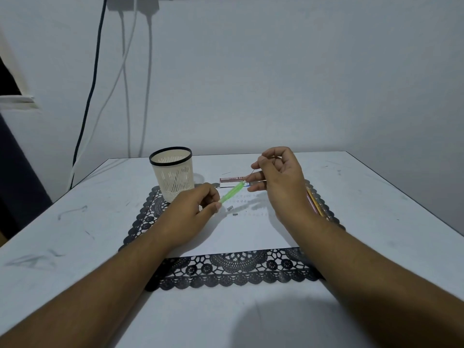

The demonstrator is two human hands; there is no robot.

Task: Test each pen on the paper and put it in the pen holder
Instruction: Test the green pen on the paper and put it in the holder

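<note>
My left hand (198, 207) pinches the lower end of a green pen (232, 192), which slants up to the right above the white paper (238, 232). My right hand (278, 179) hovers at the pen's upper end and pinches a thin dark lead or wire (254, 170) between thumb and forefinger, its other fingers loosely spread. The cream pen holder (173, 175) with a black rim stands upright at the back left of the mat and looks empty. Faint scribbles mark the paper's far part. Several pencils or pens (313, 202) lie beside my right wrist, partly hidden.
A black lace mat (226, 270) lies under the paper on the white table (75, 222). A small red-and-white box (231, 179) sits behind the pen. Two tiny dark pieces (232, 211) lie on the paper. Cables hang on the wall at the back left.
</note>
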